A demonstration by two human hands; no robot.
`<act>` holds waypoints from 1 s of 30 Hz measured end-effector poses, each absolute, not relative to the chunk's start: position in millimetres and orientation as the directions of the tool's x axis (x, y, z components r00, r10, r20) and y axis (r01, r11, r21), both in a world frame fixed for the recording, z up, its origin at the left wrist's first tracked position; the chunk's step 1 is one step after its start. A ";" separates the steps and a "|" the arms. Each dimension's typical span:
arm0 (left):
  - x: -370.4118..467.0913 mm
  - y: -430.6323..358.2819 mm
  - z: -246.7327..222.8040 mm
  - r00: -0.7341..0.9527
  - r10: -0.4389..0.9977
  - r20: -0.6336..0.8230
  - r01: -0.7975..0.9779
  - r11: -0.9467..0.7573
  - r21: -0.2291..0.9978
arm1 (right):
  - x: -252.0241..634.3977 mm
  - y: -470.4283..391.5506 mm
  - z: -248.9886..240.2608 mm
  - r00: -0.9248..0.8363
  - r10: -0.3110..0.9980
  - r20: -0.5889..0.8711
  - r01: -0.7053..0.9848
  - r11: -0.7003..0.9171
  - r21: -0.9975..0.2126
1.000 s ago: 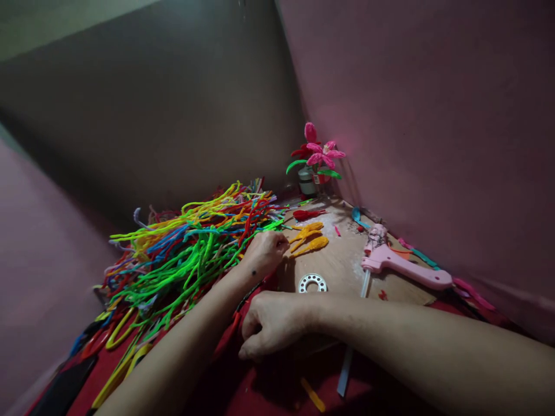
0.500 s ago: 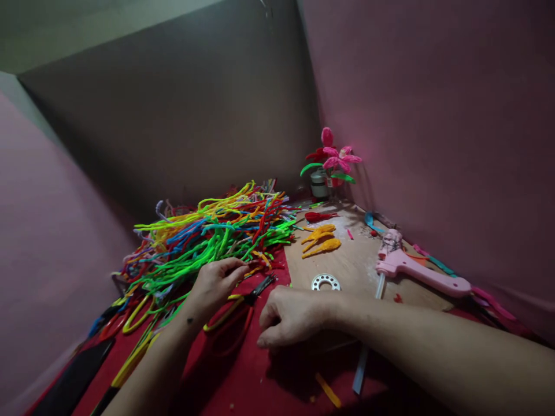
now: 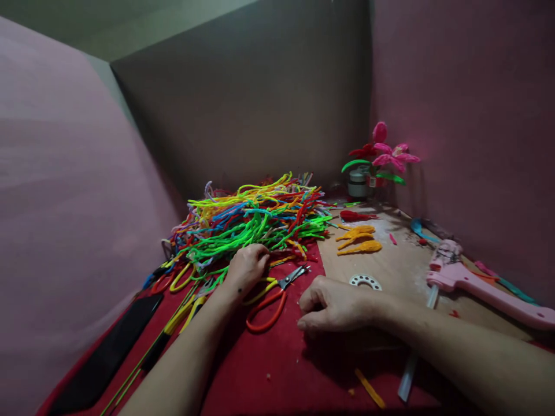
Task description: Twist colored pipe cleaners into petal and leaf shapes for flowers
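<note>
Reaching, seemingly, at mid-frame pipe cleaners (image 3: 258,216): left hand (image 3: 247,268) curled, right hand (image 3: 336,304) too, contents unclear; next move needs precision.

many-coloured fuzzy stems (image 3: 255,222) lie in a tangled heap, red-and-yellow-handled scissors (image 3: 286,281) just in front.

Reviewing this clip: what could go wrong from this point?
The scissors lie between the left hand and the right hand, with bare blades near the right knuckles, so a careless move might nick the skin.

The right forearm crosses above the glue stick in the pink glue gun; lowering it could snag the stick and shift the gun.

The pipe cleaners are heaped together, so pulling one could drag others along.
</note>
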State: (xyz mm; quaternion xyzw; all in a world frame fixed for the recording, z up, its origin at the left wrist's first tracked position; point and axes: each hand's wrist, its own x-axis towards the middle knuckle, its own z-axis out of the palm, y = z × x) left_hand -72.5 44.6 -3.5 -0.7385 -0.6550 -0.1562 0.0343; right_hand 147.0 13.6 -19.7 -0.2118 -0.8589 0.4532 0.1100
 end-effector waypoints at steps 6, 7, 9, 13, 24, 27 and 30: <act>-80.4 45.1 0.5 0.159 0.978 0.137 0.979 -0.174 0.103 | 146.5 12.2 -17.4 -0.889 0.456 -0.050 0.291 0.476 -0.830; -81.9 46.2 -0.3 0.170 0.979 0.115 0.979 -0.181 0.090 | 146.4 12.0 -17.3 -0.889 0.455 -0.048 0.289 0.478 -0.829; -83.7 48.0 -2.3 0.190 0.978 0.091 0.978 -0.197 0.067 | 146.5 11.9 -17.6 -0.889 0.455 -0.041 0.282 0.477 -0.832; -82.4 47.5 -1.7 0.237 0.967 0.088 0.969 -0.242 0.048 | 147.1 11.9 -18.5 -0.888 0.458 -0.045 0.279 0.457 -0.844; -74.7 31.9 13.8 0.142 0.960 0.240 0.986 -0.158 0.049 | 146.5 13.6 -21.1 -0.884 0.465 -0.040 0.266 0.431 -0.862; -72.8 31.0 12.6 0.089 0.953 0.291 0.994 -0.105 0.042 | 147.3 13.5 -20.6 -0.884 0.466 -0.041 0.269 0.435 -0.859; -66.8 28.8 9.1 0.064 0.912 0.406 0.996 -0.086 0.035 | 146.3 12.2 -18.7 -0.880 0.473 -0.054 0.263 0.389 -0.883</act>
